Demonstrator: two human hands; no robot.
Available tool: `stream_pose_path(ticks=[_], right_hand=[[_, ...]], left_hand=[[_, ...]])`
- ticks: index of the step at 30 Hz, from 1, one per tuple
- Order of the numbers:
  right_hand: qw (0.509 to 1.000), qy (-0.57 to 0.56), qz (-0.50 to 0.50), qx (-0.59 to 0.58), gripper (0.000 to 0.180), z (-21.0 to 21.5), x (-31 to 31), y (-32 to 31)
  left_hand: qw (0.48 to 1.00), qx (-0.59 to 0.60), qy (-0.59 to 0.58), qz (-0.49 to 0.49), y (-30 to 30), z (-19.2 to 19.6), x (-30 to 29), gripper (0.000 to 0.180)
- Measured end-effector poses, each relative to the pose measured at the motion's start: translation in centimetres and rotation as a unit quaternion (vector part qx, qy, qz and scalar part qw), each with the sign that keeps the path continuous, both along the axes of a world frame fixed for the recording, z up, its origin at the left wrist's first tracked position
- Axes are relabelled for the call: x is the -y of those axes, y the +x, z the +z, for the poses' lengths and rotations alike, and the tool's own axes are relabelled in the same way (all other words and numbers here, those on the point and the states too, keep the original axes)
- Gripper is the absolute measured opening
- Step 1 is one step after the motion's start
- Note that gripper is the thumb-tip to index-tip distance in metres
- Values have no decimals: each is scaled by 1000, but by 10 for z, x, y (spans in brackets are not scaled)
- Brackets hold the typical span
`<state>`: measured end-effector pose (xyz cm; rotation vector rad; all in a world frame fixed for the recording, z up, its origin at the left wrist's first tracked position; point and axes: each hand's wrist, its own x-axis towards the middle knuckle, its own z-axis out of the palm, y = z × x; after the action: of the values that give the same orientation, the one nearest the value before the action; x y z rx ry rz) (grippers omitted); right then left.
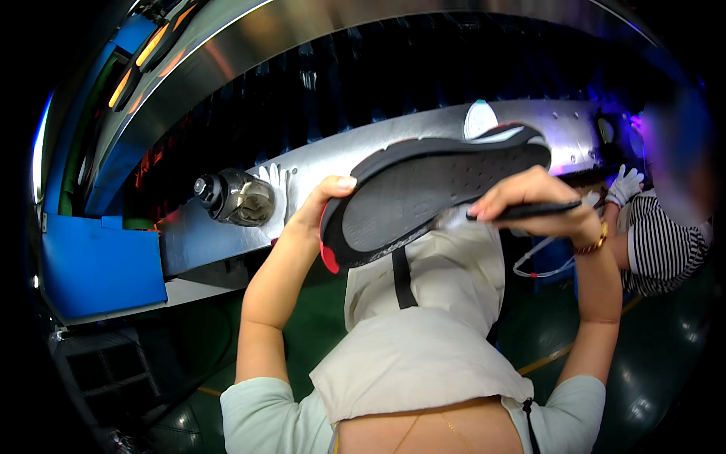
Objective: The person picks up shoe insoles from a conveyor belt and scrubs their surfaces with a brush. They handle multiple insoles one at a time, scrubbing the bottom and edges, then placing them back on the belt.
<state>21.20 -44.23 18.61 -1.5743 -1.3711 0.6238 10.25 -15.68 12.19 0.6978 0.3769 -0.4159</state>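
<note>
A black shoe sole point(423, 189) with red and white trim is held up in front of my apron, its hollow inner face turned toward me. My left hand point(324, 203) grips its left end, thumb over the rim. In my right hand point(533, 200) is a brush point(529, 212) with a dark handle. Its pale bristles point(451, 219) touch the sole's near inside edge, where a whitish wet-looking streak runs along the rim. The far ends of my left fingers are hidden behind the sole.
Behind the sole runs a metal bench point(302, 163) bearing a dark bottle point(236, 198), a white glove point(275, 189) and a white oval piece point(480, 119). A blue machine housing point(102, 265) stands left. At right is another person's gloved hand point(625, 185) and striped sleeve point(665, 242).
</note>
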Motion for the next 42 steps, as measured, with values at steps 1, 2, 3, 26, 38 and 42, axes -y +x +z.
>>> stream_pose_path(ticks=[1,2,3,26,38,42], right_hand=[[1000,-12,21,0,19,1,-2,-2],[997,16,43,65,19,8,2,-6],[996,10,42,83,15,17,7,-12],[848,211,-428,-232,16,-74,-65,40],[964,61,-249,71,19,-62,-34,-54],[933,151,-300,-127,16,-33,-29,-20]], left_hand=[[1000,1,10,-1,0,4,-8,43],[1000,-9,14,2,-3,8,-16,43],[999,-19,30,10,-2,14,-24,47],[990,106,-95,20,39,-84,93,97],[988,85,61,112,34,-60,60,90],[989,133,-38,52,20,-50,75,91]])
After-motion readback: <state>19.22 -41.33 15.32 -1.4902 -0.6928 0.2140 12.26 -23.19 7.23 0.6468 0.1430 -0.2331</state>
